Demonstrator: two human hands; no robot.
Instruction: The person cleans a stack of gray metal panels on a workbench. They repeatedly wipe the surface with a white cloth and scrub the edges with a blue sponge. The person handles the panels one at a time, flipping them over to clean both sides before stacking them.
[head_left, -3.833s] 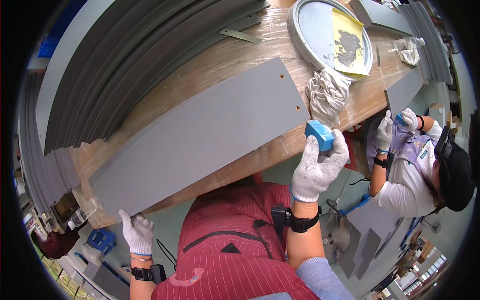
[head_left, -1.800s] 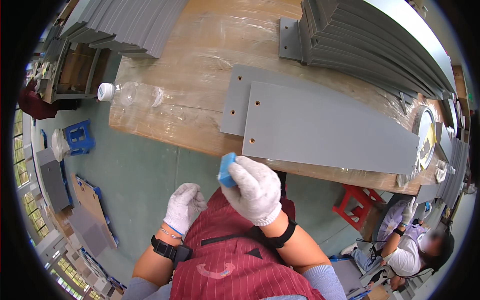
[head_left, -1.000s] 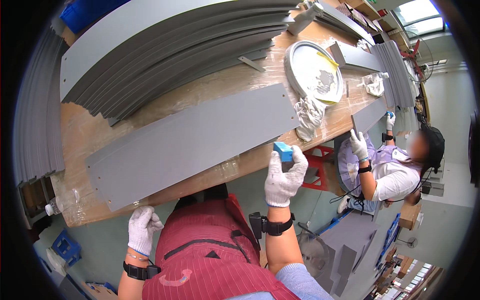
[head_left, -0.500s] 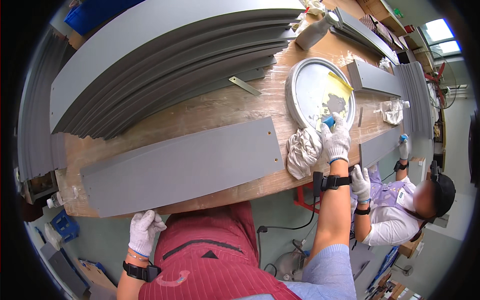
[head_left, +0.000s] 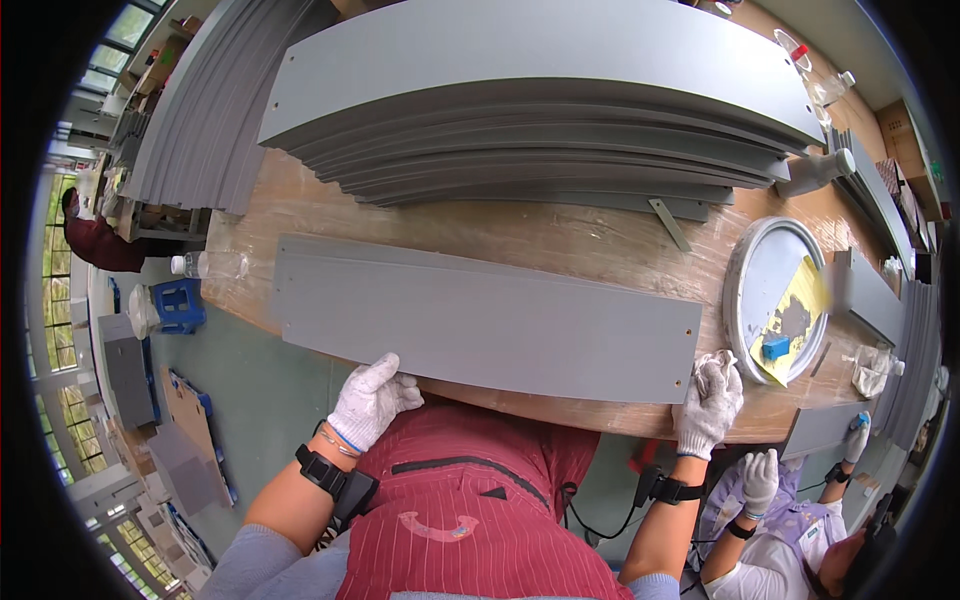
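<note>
A long grey panel (head_left: 480, 325) lies along the table's front edge, with small brass-coloured holes at its right end. A second panel's edge shows behind it. My left hand (head_left: 370, 402), in a white knit glove, is closed at the panel's near edge, left of its middle, thumb at the rim. My right hand (head_left: 708, 412), gloved too, is closed on a crumpled white rag (head_left: 716, 371) beside the panel's right front corner. A round grey lid (head_left: 738, 300) to the right carries a yellow sheet (head_left: 812, 290) with grey paste, and a small blue block (head_left: 776, 346) on it.
A tall stack of grey panels (head_left: 540, 50) fills the table's far side, with a small metal strip (head_left: 670, 225) by it. A grey bottle (head_left: 815, 172) stands at the far right. At the near right, a co-worker's gloved hand (head_left: 760, 482) is close to another panel (head_left: 825, 430).
My right hand has left the blue block on the yellow sheet, moved back toward me and taken the rag. My left hand has come up to the panel's edge. The view has swung right.
</note>
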